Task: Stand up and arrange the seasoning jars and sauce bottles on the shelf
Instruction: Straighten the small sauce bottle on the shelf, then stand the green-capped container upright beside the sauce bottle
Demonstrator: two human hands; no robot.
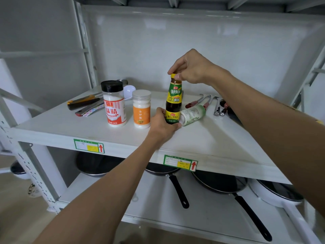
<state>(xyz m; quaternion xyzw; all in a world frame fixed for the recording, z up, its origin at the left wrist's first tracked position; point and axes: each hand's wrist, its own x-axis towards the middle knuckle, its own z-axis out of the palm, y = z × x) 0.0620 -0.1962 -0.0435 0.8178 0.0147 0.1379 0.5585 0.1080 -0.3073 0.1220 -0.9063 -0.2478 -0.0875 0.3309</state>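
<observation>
A dark sauce bottle point(174, 101) with a yellow cap and green-yellow labels stands upright on the white shelf point(88, 131). My right hand point(192, 67) pinches its cap from above. My left hand point(162, 125) wraps around its base. To its left stand two jars: one with a black lid and red-white label point(114, 104), and one with a clear lid and orange label point(141, 110). A white jar with a green label point(192, 114) lies on its side just right of the bottle. A dark bottle point(228, 110) lies mostly hidden behind my right forearm.
Knives and a peeler point(86, 104) lie at the back left, a white ladle point(129, 91) behind the jars, and metal tools with red handles point(207, 103) at the back right. Several black frying pans point(219, 184) sit on the lower shelf.
</observation>
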